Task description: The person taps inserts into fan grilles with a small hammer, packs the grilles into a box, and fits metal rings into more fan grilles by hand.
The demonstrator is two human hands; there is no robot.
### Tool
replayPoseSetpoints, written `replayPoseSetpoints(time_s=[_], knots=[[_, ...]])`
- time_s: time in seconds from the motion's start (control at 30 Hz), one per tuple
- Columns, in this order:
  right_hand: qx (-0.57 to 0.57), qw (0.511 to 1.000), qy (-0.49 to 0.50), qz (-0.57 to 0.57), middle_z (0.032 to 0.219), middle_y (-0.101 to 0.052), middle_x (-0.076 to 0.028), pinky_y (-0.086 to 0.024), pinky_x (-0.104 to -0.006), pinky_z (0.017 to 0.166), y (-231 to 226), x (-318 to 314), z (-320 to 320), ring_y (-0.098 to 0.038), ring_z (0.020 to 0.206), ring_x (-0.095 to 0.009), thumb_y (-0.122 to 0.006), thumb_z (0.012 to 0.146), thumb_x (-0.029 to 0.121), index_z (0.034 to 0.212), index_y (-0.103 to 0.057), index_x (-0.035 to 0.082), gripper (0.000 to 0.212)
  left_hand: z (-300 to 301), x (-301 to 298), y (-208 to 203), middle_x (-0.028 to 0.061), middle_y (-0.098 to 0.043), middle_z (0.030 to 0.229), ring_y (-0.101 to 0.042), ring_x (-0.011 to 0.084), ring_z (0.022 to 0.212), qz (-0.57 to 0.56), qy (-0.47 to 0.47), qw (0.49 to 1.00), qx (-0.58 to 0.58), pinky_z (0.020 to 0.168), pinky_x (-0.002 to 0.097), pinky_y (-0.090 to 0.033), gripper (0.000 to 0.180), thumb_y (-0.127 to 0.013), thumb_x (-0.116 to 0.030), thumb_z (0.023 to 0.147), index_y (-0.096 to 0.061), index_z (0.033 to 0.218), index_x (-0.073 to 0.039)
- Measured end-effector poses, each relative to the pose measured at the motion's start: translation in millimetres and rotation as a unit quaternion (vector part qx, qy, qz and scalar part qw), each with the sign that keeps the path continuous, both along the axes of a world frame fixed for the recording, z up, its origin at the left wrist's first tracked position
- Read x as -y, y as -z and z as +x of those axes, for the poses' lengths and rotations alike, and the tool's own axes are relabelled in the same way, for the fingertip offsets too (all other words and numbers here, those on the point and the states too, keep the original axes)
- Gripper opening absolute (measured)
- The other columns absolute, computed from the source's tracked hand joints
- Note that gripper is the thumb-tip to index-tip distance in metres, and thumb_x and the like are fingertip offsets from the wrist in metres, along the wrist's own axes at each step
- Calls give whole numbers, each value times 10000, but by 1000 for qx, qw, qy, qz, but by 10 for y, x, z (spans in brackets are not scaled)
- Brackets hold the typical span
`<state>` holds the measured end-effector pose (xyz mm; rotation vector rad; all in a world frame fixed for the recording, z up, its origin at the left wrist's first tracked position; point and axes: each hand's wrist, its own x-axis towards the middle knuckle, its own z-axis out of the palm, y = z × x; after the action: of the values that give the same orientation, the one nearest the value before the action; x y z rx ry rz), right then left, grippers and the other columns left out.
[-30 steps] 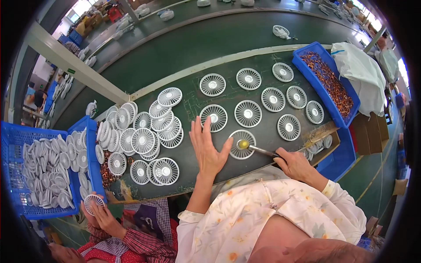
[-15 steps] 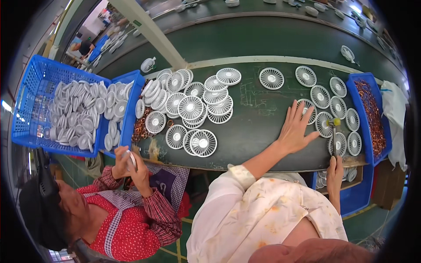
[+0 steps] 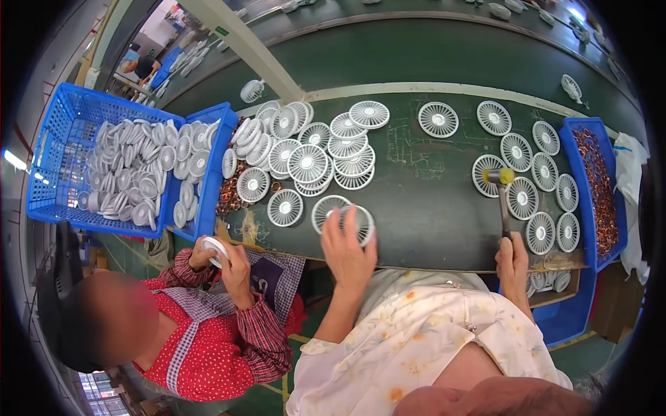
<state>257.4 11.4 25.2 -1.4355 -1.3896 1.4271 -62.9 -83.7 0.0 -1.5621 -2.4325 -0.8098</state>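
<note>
My left hand (image 3: 349, 255) reaches over a white round fan grille (image 3: 362, 227) near the table's front edge, its fingers and thumb around the rim. Another white grille lies partly under that one. My right hand (image 3: 512, 267) grips the dark handle of a hammer (image 3: 498, 176) whose yellow head hangs over a white grille (image 3: 488, 170) at the right. Several more grilles (image 3: 544, 171) lie face up beside the hammer. A heap of overlapping grilles (image 3: 308, 163) lies left of my left hand.
Blue crates (image 3: 48, 163) full of white grilles stand at the left. A blue bin (image 3: 577, 191) of copper-coloured rings is at the right edge. Loose rings (image 3: 232, 187) lie by the heap. A co-worker (image 3: 187, 326) at my left holds a white part. A conveyor runs behind.
My left hand has swung from the right-hand grilles to the left and taken a grille off the front pair, shifting it rightward. The hammer has moved left, still in my right hand.
</note>
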Motion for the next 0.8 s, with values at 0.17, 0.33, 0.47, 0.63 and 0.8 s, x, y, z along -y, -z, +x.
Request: replayPoseSetpoints(time_s=[0.17, 0.33, 0.47, 0.63, 0.8], knots=[[45, 998, -15, 44, 674, -464, 41, -345, -261, 549, 63, 97, -16, -395, 628, -55, -559, 1054, 156, 1014, -586, 44, 122, 528, -305, -89, 179, -487, 1476, -448, 429, 1357, -15, 250, 965, 75, 1106, 558, -365, 638, -798, -225, 823, -581, 1416, -137], [116, 986, -26, 117, 671, -503, -47, -419, -302, 584, 61, 217, -14, -440, 636, -93, -590, 1046, 187, 1050, -591, 48, 139, 712, -844, -73, 147, -507, 1466, -448, 373, 1374, -15, 356, 933, 49, 1123, 655, -288, 718, -790, -281, 839, -514, 1489, -156], [137, 984, -12, 112, 661, -509, -126, -436, -340, 575, -13, 226, 2, -461, 581, -169, -596, 1042, 202, 1064, -586, 39, 165, 756, -778, -96, 146, -497, 1474, -441, 369, 1390, -11, 362, 931, 51, 1123, 688, -292, 704, -791, -249, 838, -527, 1484, -155], [163, 978, -54, 115, 665, -541, -169, -451, -384, 571, -161, 108, -94, -513, 562, -305, -601, 1038, 211, 1082, -577, 47, 172, 601, -359, 48, 167, -524, 1444, -518, 420, 1328, 38, 352, 927, 123, 1095, 611, -418, 756, -791, -68, 753, -554, 1468, -139], [146, 969, -143, 139, 685, -593, -195, -462, -465, 580, -395, -32, -297, -606, 658, -452, -590, 1039, 222, 1118, -551, 70, 175, 473, -139, 85, 217, -486, 1480, -490, 446, 1354, 10, 278, 958, 64, 1102, 622, -401, 736, -799, -139, 787, -540, 1476, -117]])
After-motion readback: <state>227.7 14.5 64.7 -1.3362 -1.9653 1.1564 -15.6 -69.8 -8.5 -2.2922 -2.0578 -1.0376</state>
